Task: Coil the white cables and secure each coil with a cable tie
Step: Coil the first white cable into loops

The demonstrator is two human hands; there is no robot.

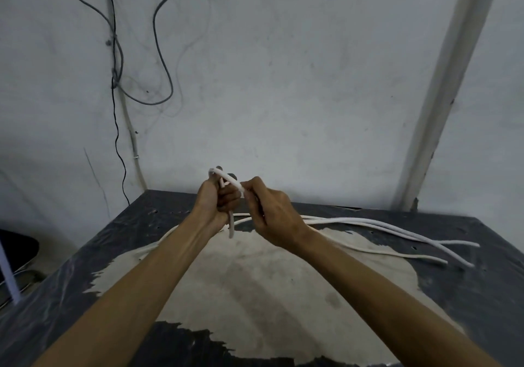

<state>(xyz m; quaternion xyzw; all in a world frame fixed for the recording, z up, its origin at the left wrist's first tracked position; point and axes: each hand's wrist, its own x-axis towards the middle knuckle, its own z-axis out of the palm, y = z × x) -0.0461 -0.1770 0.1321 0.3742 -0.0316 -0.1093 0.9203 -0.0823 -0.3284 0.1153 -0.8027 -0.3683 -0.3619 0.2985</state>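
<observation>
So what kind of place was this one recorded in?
Probably a workshop or utility room, not a home. The table has a dark coating worn through to a pale patch, loose wires hang down a bare, scuffed wall, and both hands hold a white cable above it.

White cable (226, 181) looped, raised above table; other white cables (377, 225) lying loose.

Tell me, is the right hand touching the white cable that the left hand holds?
Touching. The head view shows the right hand pinching the white cable just beside the left hand, which grips the same cable.
</observation>
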